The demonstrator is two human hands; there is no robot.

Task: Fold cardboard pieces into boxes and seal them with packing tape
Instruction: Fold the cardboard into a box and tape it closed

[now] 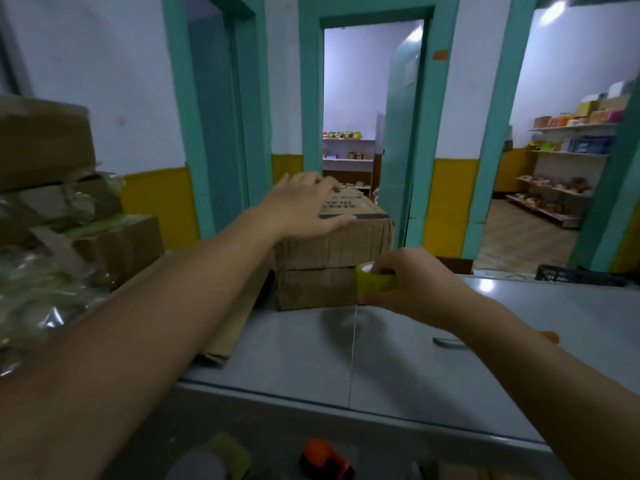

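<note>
Head view, centre of frame: box sitting on the grey counter, left hand pressing flat and spread on its top, right hand gripping the tape roll against the front seam, which is likely best sealed by pulling the tape taut and straight.

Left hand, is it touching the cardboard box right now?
Touching. The head view shows the left hand lying flat on top of the cardboard box, its thumb along the top front edge.
</note>
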